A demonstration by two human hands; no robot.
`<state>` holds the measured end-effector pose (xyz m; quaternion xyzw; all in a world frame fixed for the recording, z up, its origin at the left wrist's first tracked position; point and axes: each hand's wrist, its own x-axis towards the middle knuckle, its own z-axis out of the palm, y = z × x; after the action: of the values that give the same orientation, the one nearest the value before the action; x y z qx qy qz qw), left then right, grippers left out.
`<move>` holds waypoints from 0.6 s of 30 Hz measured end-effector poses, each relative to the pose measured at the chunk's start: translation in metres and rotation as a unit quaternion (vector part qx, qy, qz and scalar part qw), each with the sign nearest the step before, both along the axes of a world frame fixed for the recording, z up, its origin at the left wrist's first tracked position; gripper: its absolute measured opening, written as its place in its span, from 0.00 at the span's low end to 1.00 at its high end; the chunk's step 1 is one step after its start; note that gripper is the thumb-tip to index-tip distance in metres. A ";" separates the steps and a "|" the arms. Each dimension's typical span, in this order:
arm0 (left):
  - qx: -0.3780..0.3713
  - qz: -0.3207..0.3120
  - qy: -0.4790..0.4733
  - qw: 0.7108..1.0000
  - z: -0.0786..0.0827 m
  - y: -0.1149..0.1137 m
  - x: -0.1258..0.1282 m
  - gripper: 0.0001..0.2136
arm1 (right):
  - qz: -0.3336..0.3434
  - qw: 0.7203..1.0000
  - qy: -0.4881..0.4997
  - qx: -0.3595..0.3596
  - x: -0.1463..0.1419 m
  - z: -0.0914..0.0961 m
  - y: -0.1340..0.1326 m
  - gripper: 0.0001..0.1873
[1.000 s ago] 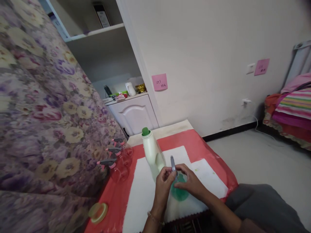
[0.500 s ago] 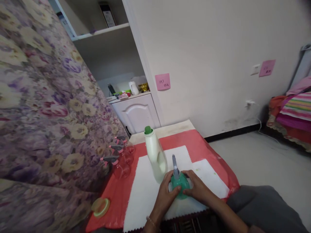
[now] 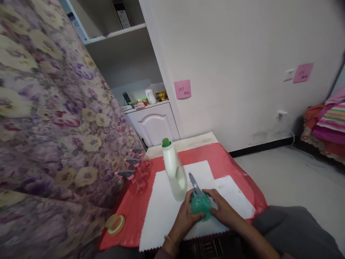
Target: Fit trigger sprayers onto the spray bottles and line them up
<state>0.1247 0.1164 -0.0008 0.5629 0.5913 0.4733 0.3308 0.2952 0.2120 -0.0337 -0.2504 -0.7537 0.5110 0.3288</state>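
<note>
Between my two hands is a small round spray bottle (image 3: 201, 205), see-through green with a grey trigger head tilted to the left. My left hand (image 3: 188, 212) wraps its left side, with the thumb across the front. On the other side my right hand (image 3: 219, 207) curves round it, fingers behind and thumb at the front. Just beyond stands a tall pale-green jug (image 3: 175, 176) with a handle and a green spout, its mouth uncapped. Both are over white cloths (image 3: 159, 212) on a red-covered table (image 3: 229, 158).
Several clear spray bottles (image 3: 138, 185) with pink collars and grey triggers line the table's left edge. A round green-rimmed cap (image 3: 115, 225) lies at the front left. A floral curtain (image 3: 67, 136) hangs close on the left. A cabinet (image 3: 153, 122) and wall stand behind.
The spray bottle has turned slightly between my hands, its trigger head now pointing more to the left. My view has shifted a little; the jug and the other bottles stay in place.
</note>
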 end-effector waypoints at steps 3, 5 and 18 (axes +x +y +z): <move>-0.013 -0.014 -0.014 1.000 0.002 0.000 -0.003 0.39 | 0.015 1.000 -0.002 -0.008 0.001 0.002 0.001 0.38; -0.019 -0.024 -0.016 0.999 0.003 -0.001 -0.003 0.40 | 0.022 1.000 -0.005 -0.018 0.002 0.003 0.002 0.38; 0.015 0.066 0.048 0.997 0.008 -0.033 0.021 0.37 | 0.153 0.982 0.021 -0.107 0.013 0.011 0.001 0.31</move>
<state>0.1455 0.0831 0.0073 0.5495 0.6351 0.4758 0.2614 0.3084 0.2128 -0.0231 -0.1555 -0.7171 0.6379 0.2337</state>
